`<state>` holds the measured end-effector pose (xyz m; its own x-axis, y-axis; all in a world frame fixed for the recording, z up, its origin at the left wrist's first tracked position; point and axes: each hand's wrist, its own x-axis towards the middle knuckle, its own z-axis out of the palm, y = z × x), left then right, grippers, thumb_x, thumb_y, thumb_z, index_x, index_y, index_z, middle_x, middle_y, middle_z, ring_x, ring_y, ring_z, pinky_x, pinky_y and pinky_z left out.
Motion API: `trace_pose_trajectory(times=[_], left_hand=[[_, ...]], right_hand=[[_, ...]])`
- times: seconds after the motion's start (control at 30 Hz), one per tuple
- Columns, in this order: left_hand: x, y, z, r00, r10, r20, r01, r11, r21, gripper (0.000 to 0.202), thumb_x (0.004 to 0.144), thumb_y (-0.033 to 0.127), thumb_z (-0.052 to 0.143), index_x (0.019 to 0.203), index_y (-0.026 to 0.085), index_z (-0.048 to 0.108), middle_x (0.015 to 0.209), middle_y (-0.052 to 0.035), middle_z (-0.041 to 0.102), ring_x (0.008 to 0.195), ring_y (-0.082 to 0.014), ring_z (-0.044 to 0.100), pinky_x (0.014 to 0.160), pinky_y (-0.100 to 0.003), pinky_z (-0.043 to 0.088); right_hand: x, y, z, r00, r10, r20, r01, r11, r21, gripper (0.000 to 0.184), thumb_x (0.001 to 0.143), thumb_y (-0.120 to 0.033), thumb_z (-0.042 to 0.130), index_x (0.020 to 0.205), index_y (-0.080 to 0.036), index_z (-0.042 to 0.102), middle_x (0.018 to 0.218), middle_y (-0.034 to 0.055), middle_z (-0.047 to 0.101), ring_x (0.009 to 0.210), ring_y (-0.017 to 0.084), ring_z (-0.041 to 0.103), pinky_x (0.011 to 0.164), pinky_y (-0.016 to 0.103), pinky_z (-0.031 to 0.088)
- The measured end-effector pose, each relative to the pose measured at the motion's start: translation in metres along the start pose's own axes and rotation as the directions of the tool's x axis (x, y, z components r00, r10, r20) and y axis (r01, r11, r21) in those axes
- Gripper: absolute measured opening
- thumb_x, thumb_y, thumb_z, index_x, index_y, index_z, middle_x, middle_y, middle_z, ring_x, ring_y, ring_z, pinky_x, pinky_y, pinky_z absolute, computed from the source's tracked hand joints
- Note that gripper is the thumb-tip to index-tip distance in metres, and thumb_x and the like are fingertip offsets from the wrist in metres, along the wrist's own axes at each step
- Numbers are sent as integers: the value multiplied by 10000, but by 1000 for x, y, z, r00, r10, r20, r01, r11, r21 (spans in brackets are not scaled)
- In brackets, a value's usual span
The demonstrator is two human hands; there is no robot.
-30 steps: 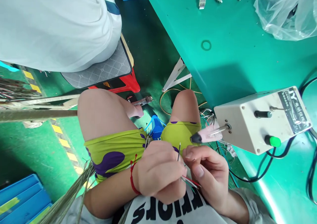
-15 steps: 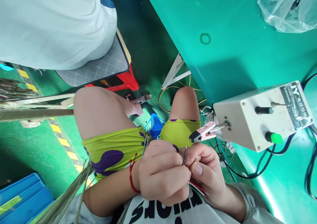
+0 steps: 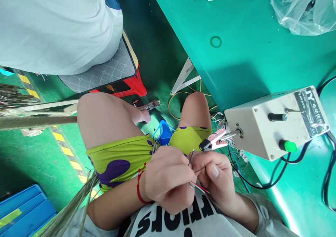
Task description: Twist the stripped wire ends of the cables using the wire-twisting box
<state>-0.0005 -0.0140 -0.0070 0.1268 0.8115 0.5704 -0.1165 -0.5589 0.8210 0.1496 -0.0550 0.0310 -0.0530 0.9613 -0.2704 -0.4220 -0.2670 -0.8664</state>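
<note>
We find both hands over the lap. The left hand is fisted around the wire bundle, and the right hand pinches its strands. One black wire juts between them, its long axis steeply diagonal, tip pointing up and right toward the pink clip on the white box.

Box on the table, clip jutting from the box's left side, left hand and right hand together just left of the box, wires pinched between them, bag behind the box, stool far left of the box.
</note>
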Motion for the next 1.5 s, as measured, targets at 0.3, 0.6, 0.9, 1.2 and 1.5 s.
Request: trace_pose_trajectory(times=[0.3, 0.6, 0.9, 1.2, 1.5], left_hand=[[3, -2, -3, 981, -159, -112, 151, 986, -74, 124, 1068, 165, 736, 1176, 206, 693, 886, -7, 746, 528, -85, 503, 489, -239, 442], [7, -5, -2, 973, -219, -69, 209, 970, -126, 92, 1107, 206, 719, 1188, 219, 677, 802, 26, 658, 495, -74, 476, 458, -211, 375], [5, -6, 0, 967, -248, -62, 239, 963, -127, 106, 1094, 210, 736, 1188, 221, 688, 781, 33, 639, 502, -84, 507, 466, -217, 375], [5, -4, 2, 957, -284, -68, 274, 954, -126, 113, 1097, 196, 739, 1187, 234, 683, 765, 50, 592, 506, -79, 477, 464, -213, 366], [5, -1, -1, 956, -292, -40, 286, 952, -104, 86, 1116, 205, 716, 1187, 229, 675, 764, 56, 547, 529, -77, 460, 482, -206, 352]], right_hand=[[40, -22, -2, 998, -64, -21, 65, 993, 101, 473, 1061, -626, 738, 1333, -269, 886, 718, 10, 585, 663, 227, 492, 630, 363, 431], [44, -5, -3, 987, -90, 131, 52, 962, 268, 437, 1119, -638, 707, 1423, -346, 822, 422, -133, 340, 332, 135, 203, 401, 299, 293], [46, 14, -10, 990, -132, 57, 117, 969, 216, 488, 1143, -779, 577, 1305, -408, 849, 302, -164, 297, 195, 124, 99, 299, 268, 233], [47, 7, -5, 990, -134, 41, 121, 966, 228, 418, 1137, -727, 649, 1234, -378, 857, 308, -154, 323, 223, 116, 96, 314, 275, 231], [48, 20, -29, 994, -82, 65, 73, 988, 138, 833, 914, -922, 763, 1437, -274, 814, 323, -140, 364, 309, 155, 250, 424, 333, 319]])
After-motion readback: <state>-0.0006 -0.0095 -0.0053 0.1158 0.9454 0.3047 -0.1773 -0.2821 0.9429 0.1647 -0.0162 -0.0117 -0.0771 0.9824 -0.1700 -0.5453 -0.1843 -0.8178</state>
